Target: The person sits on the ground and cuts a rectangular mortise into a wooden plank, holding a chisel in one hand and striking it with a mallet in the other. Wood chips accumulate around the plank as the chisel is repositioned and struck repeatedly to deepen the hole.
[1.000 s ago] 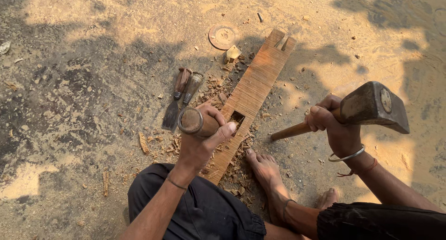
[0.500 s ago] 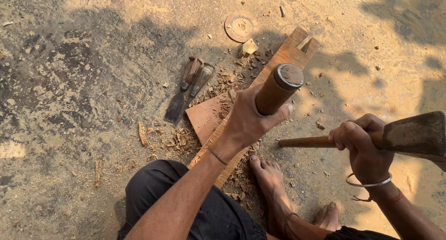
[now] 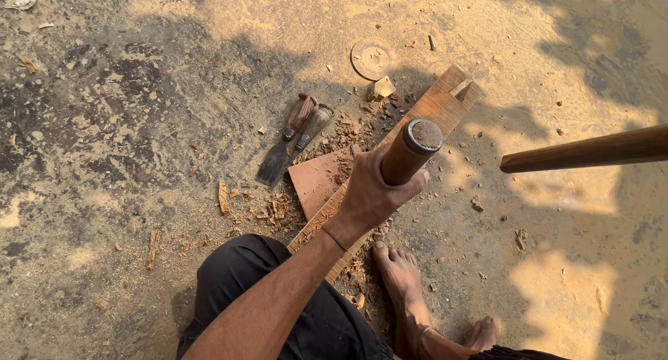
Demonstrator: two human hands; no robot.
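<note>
Ground [image 3: 104, 123]: packed sandy earth, dappled with shade and sun patches. Two spare chisels [image 3: 289, 141] lie side by side on it, wooden handles toward the far edge of view, flat blades toward the near side, touching or nearly so. Round flat disc [image 3: 372, 58] lies beyond them, partly dusted over. Small pale wood block [image 3: 381, 88] sits just near-side of the disc. Loose wood chips [image 3: 275, 208] are scattered in a heap (thickest near the chisel blades). One longer splinter [image 3: 152, 248] lies apart toward the left. Crumpled pale scrap [image 3: 21, 0] sits at the far left corner.
</note>
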